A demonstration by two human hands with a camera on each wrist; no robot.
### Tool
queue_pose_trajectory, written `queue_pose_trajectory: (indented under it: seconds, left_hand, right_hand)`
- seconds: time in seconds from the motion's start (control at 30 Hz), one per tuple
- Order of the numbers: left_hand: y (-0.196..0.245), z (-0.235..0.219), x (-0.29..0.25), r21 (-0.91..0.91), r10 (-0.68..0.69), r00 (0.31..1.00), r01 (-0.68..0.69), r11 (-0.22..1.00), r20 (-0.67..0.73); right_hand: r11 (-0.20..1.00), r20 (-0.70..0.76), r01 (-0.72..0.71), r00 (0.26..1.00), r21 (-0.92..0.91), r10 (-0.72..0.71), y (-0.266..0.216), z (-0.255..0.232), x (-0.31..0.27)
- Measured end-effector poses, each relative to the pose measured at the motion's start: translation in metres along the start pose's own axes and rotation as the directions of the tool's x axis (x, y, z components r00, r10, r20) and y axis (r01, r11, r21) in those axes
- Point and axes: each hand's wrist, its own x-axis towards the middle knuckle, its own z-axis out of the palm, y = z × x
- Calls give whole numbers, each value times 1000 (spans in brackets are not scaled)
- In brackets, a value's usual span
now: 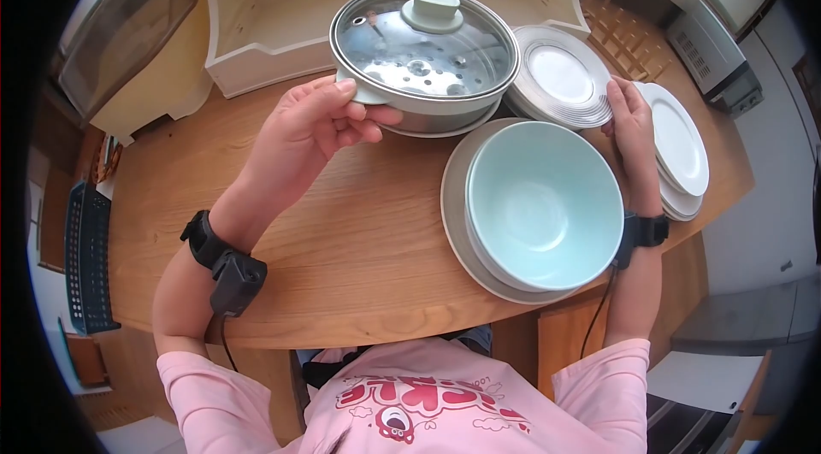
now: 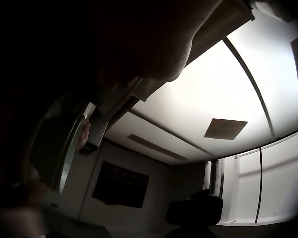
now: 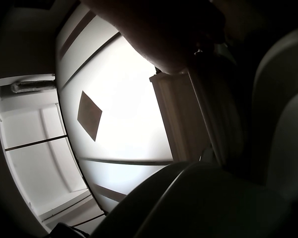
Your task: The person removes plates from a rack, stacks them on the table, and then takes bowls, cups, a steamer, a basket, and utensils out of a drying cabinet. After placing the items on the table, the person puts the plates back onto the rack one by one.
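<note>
My left hand pinches the pale green side handle of a steel steamer pot, with the thumb on top and the fingers below. A glass lid with a pale green knob covers the pot, and a perforated insert shows through it. Farther right, my right hand grips the rim of a stack of small white plates with grey rings at the edge. Between my forearms, a light blue bowl sits on larger plates, close to the right wrist. Both wrist views are dark.
White oval plates are stacked at the table's right edge. Behind the pot stands a cream open-fronted cabinet, its clear cover swung left. A wooden peg rack is at the back right. A dark blue basket hangs beyond the left edge.
</note>
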Motion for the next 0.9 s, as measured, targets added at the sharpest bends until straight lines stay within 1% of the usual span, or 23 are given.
queue_pose_trajectory:
  seconds: [0.17, 0.33, 0.47, 0.57, 0.63, 0.67, 0.73, 0.77, 0.8, 0.83, 0.87, 0.9]
  left_hand:
    - [-5, 2, -2, -32, -1, 1000, 1, 999, -5]
    - [-9, 4, -2, -110, -26, 1000, 28, 994, 14]
    - [-12, 8, -3, -125, -16, 1000, 17, 992, 13]
    - [-11, 14, -3, -113, -32, 999, 31, 993, -6]
    - [-10, 19, -5, -61, -56, 998, 53, 997, -38]
    - [-9, 21, -5, -66, -48, 998, 45, 997, -47]
    - [-7, 26, -7, 67, -62, 998, 64, 996, -26]
    - [-7, 27, -7, 62, -53, 998, 56, 997, -36]
    - [-7, 27, -7, 98, -64, 998, 65, 993, -14]
    - [-7, 27, -8, 135, -76, 997, 75, 988, 6]
    - [-7, 27, -8, 131, -70, 998, 69, 989, -2]
    - [-7, 26, -9, 174, -51, 999, 52, 983, -11]
  right_hand:
    - [1000, -11, -10, 1000, -11, 10, -2, 1, -2]
    - [1000, -15, -24, 1000, -17, 24, -6, 0, -4]
    - [999, -33, -28, 999, -21, 27, -9, 2, -5]
    - [1000, -23, -6, 1000, -21, 6, -7, 1, -3]
    - [999, -8, 2, 1000, -32, -2, -8, 0, -3]
    - [999, -12, -5, 1000, -36, 5, -7, -1, -3]
    - [999, -5, -5, 1000, -44, 5, -7, 0, -3]
    - [1000, -14, 5, 1000, -24, -6, -8, 1, -3]
    - [1000, -24, 15, 1000, -4, -15, -9, 2, -4]
    - [1000, -28, 7, 1000, -9, -7, -11, 2, -6]
    - [1000, -18, 12, 1000, -11, -12, -11, 2, -6]
    - [1000, -20, 10, 1000, -25, -11, -12, 2, -6]
